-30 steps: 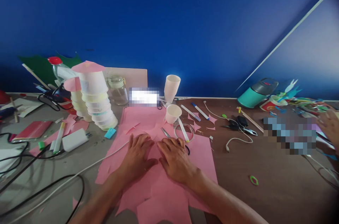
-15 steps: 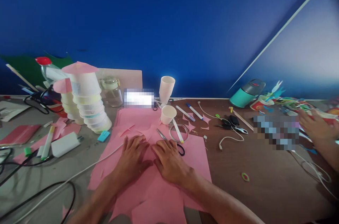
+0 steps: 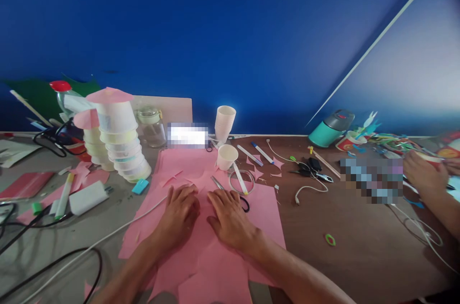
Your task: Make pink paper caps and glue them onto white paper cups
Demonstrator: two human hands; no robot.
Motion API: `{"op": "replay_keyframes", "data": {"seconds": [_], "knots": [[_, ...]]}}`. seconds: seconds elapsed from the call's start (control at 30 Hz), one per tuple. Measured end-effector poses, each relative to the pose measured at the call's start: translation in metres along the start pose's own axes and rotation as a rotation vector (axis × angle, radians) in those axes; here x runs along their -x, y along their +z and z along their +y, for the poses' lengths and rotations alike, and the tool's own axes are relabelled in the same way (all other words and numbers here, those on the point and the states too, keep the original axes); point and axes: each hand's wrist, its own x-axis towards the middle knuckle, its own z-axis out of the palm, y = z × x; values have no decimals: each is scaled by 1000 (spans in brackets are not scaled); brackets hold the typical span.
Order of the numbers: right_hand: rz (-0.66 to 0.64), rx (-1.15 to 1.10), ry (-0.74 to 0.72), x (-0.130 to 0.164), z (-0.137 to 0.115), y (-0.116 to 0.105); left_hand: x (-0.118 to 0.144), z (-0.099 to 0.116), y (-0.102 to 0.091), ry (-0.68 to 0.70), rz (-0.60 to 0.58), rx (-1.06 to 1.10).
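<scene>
Both of my hands rest on layered sheets of pink paper [image 3: 264,227]. My left hand [image 3: 180,215] lies palm down, fingers forward and a little bent, its thumb drawn in beside the index finger. To its right, my right hand [image 3: 230,215] lies flat with fingers stretched and thumb apart. Neither hand shows anything held. Scissors [image 3: 245,204] lie partly hidden under the right hand's fingers, with one black handle loop and part of a blade showing. Just beyond are a roll of clear tape [image 3: 230,184], a white marker [image 3: 241,180] and a white paper cup [image 3: 227,157].
Stacked cups [image 3: 120,141] with pink paper tops stand left, near a glass jar [image 3: 151,126]. More stacked cups [image 3: 224,124] are at the back. Cables [image 3: 108,233] cross the left side. A teal flask [image 3: 325,132] lies right, where another person's hand [image 3: 426,174] is at a red-and-white cup.
My left thumb has pulled in towards its fingers, widening the gap between my hands. My right hand has hardly moved. The other person's hand is now at a cup. The view has shifted slightly.
</scene>
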Motion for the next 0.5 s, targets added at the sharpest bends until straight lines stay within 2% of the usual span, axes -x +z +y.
{"op": "replay_keyframes", "data": {"seconds": [0.13, 0.27, 0.37, 0.5], "knots": [[24, -73, 28, 0, 1, 1, -4, 4, -5, -24, 24, 91], [94, -229, 71, -2, 3, 1, -8, 8, -11, -82, 106, 315], [125, -478, 218, -6, 6, -2, -11, 12, -17, -237, 56, 605], [57, -886, 387, -12, 12, -7, -14, 18, -24, -411, -19, 961]]}}
